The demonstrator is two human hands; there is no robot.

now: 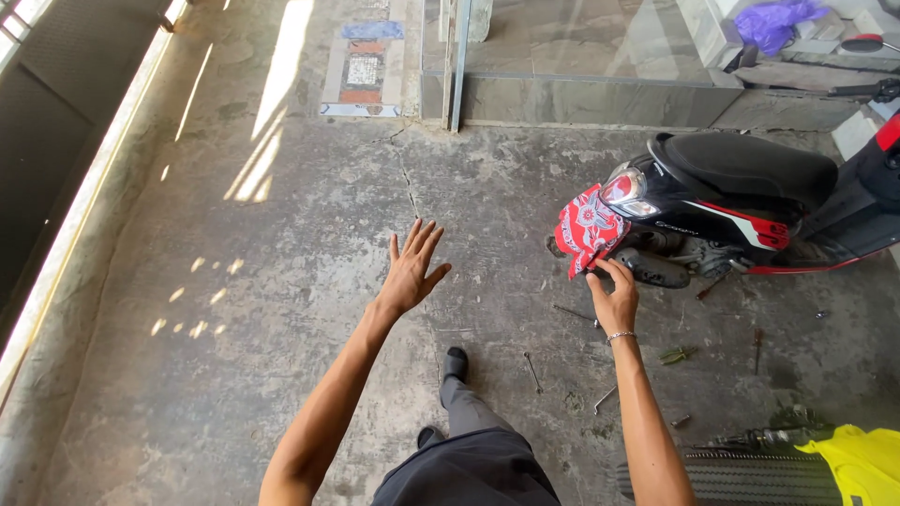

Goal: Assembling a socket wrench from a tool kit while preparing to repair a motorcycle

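Where the red patterned cloth hangs off the tail of the scooter, it sits just above and slightly left of my right hand, whose fingertips reach its lower edge. Whether they pinch the fabric or only brush it I cannot tell; the contact point is too small to read. Scooter's front is cut off at the right edge, rear wheel partly hidden behind the cloth and bodywork. Right hand half curled, thumb and fingers loosely bent toward the cloth hem. My left hand is well apart to the left, fingers spread wide, palm down, holding nothing, above bare cracked concrete floor. Scattered small tools lie on the floor near my right forearm. Ribbed tyre and yellow item at lower right, both cut off by the frame.
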